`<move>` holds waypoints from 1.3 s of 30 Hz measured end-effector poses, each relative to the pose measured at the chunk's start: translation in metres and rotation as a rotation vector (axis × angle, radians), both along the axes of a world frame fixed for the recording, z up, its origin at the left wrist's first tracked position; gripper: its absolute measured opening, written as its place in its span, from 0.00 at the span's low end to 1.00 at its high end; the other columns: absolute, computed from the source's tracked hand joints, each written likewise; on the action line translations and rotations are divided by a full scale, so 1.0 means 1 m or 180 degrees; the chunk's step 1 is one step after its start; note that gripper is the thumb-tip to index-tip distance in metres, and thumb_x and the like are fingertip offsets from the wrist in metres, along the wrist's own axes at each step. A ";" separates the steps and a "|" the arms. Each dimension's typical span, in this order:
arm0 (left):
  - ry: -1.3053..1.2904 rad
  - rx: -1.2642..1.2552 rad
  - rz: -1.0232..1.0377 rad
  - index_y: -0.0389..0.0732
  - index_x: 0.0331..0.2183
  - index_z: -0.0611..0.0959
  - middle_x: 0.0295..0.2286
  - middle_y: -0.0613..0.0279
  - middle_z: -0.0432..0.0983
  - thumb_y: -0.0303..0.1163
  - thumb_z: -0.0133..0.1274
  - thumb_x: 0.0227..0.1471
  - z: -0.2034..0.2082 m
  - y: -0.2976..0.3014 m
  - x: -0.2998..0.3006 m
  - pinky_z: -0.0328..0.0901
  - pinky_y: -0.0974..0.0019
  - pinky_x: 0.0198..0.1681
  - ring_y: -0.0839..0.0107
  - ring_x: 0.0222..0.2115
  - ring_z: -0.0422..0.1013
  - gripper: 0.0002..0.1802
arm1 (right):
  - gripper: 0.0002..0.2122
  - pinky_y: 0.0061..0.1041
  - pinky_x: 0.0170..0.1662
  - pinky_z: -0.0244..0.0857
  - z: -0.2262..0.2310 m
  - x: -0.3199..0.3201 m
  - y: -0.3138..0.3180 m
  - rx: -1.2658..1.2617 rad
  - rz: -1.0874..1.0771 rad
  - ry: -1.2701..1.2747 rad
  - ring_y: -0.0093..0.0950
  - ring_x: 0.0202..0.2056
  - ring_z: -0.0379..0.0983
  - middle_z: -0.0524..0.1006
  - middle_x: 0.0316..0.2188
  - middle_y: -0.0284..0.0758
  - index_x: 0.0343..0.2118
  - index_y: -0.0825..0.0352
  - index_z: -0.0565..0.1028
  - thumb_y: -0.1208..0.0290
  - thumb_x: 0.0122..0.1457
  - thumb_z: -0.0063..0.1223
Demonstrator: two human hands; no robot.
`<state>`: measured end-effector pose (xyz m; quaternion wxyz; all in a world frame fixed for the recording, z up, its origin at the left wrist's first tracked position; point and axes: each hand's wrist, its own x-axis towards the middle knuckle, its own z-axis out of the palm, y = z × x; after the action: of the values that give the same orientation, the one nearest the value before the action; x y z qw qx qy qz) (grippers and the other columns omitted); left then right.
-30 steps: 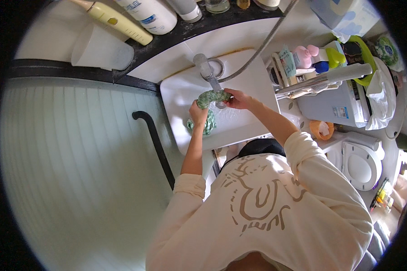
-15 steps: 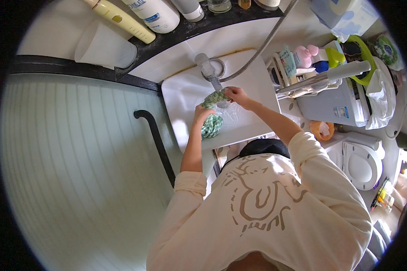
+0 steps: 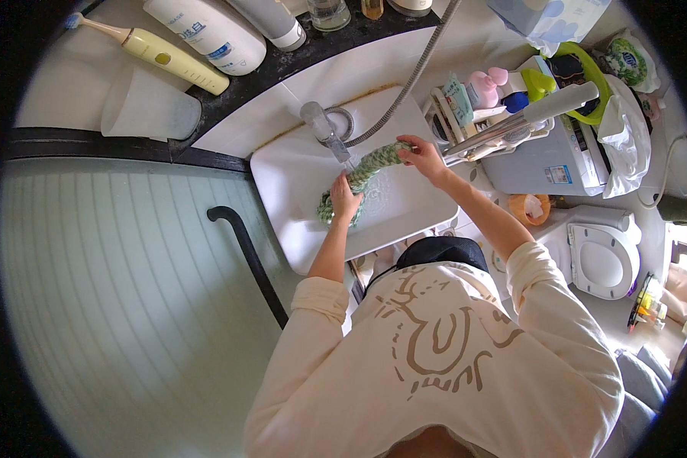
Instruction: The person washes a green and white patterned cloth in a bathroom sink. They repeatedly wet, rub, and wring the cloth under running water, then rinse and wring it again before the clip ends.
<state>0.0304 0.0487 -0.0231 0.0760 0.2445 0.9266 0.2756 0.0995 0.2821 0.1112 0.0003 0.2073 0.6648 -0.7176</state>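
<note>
A length of fluffy green-and-white cloth (image 3: pixel 378 158) is stretched over the white sink (image 3: pixel 288 215), running up to the right. My left hand (image 3: pixel 344 201) is closed around it near its lower bunched part, which shows on both sides of my fingers. The upper right end is pinched by my right hand (image 3: pixel 426 159). Just above my left hand is the clear spout of the faucet (image 3: pixel 322 130), with its tip close to the cloth. Ripples of water show in the basin under the cloth.
A dark ledge (image 3: pixel 286 65) behind the sink carries bottles and a yellow electric toothbrush (image 3: pixel 172 59). A metal hose (image 3: pixel 404 84) rises from the faucet. To the right stand a rack of bottles (image 3: pixel 481 88), a washing machine (image 3: pixel 546 169) and a toilet (image 3: pixel 604 259). A frosted glass panel (image 3: pixel 130 305) with a black handle lies left.
My hands have moved apart, pulling the cloth into a longer stretch. My right hand went farther right; the bunched lower part has shifted up and left. The whole view has swung slightly.
</note>
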 end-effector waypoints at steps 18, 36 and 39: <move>-0.0855 -0.1703 0.0444 0.41 0.40 0.73 0.39 0.56 0.72 0.37 0.54 0.32 0.042 -0.029 -0.008 0.57 0.44 0.43 0.58 0.43 0.66 0.27 | 0.23 0.40 0.50 0.57 -0.079 0.005 -0.018 0.4274 0.2182 -0.1553 0.47 0.47 0.59 0.63 0.46 0.45 0.47 0.66 0.61 0.75 0.45 0.47; 0.0666 -0.0422 -0.0251 0.43 0.35 0.76 0.33 0.65 0.72 0.24 0.51 0.32 0.120 -0.033 -0.009 0.53 0.56 0.45 0.64 0.40 0.65 0.20 | 0.45 0.54 0.51 0.47 -0.088 -0.077 -0.078 0.2999 0.3732 -0.0726 0.35 0.53 0.59 0.67 0.48 0.37 0.55 0.59 0.55 0.58 0.29 0.66; 0.0808 -0.0388 -0.0328 0.44 0.37 0.77 0.36 0.64 0.72 0.23 0.52 0.32 0.123 -0.034 -0.014 0.51 0.57 0.49 0.64 0.43 0.64 0.22 | 0.45 0.50 0.53 0.48 -0.089 -0.067 -0.077 0.2583 0.3547 -0.0790 0.36 0.52 0.60 0.67 0.47 0.40 0.55 0.60 0.58 0.56 0.28 0.66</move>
<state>0.0163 0.0144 0.0999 -0.0131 0.3196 0.9299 0.1814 0.0327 0.2053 0.0217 0.3668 -0.1003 0.8825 -0.2767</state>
